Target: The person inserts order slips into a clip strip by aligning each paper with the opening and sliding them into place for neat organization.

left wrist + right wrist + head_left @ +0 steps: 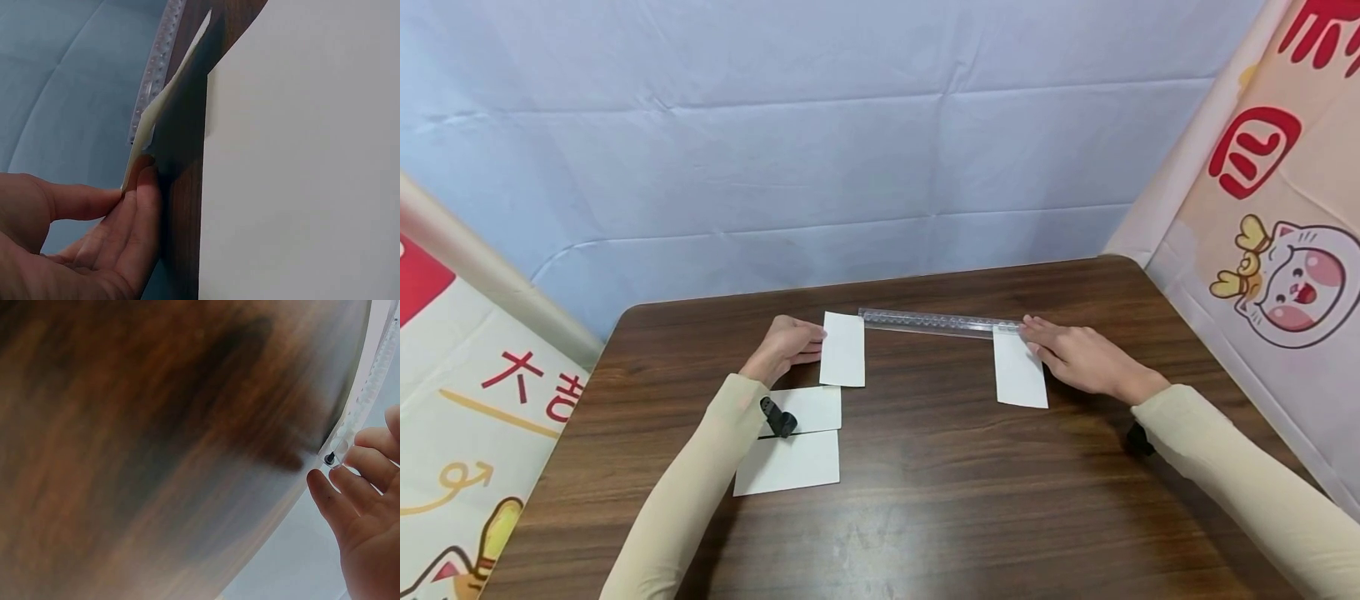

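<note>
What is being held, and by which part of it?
The left grip pinches a white sheet by its left edge. The right grip is at the right end of the ruler; whether it holds anything cannot be told.

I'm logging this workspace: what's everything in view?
Table: 1, brown, lower middle
Ruler: 1, clear, near table's far edge
Left paper: 1, white, at ruler's left end
Right paper: 1, white, at ruler's right end
Paper panels: 2, white, nearer camera, left, possibly joined
Backdrop: 1, pale blue, behind table
Printed hangings: 2, pale with red and yellow, either side
Wrist devices: 2, black, left and right
Sleeves: 2, cream, lower left and right
Left grip: 1, bare, pinching left paper
Right grip: 1, bare, at ruler's right end
</note>
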The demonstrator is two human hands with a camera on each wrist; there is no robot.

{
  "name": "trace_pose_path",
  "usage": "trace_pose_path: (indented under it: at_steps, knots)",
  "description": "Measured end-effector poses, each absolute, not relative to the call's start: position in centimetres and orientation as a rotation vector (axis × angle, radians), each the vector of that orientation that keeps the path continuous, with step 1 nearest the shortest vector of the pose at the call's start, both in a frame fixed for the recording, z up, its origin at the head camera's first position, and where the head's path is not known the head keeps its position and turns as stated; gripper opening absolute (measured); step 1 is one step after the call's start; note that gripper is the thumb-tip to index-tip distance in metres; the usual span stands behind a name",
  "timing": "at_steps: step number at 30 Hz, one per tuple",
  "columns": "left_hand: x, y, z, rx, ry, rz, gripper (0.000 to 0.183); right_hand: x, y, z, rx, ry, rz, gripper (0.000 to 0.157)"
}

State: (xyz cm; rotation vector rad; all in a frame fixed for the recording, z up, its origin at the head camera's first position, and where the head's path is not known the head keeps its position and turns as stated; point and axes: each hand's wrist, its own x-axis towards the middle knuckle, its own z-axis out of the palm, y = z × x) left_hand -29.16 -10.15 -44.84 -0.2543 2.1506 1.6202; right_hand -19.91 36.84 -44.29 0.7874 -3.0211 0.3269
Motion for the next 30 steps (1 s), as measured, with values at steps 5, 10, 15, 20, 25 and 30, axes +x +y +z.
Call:
trace_pose_path:
  at_steps: [5,10,15,20,25,30]
  knots:
    - [-29.4,-10.1,-44.8,-0.256,2.143,1.613,0.037,-20.0,36.8,-44.2,0.789,-3.021,0.332,0.044]
    - [-29.6,-9.9,-44.6,-0.256,2.131,1.615,0.038,-19.9,36.8,-44.2,0.780,-3.028,0.328,0.045]
    - [-29.6,-9.6,-44.6,-0.271,2.119,1.619,0.038,-19.8,36.7,-44.2,0.772,-3.032,0.330,0.046]
    - [-29.9,-9.4,-44.7,-0.275,2.111,1.619,0.037,-19.8,36.7,-44.2,0.764,-3.032,0.336,0.046]
    - [-30.2,-9.2,-44.8,-0.294,2.113,1.608,0.036,-19.9,36.7,-44.2,0.766,-3.030,0.333,0.046]
    - [-30.3,-9.1,-44.9,-0.301,2.111,1.602,0.035,-19.9,36.7,-44.3,0.761,-3.036,0.336,0.046]
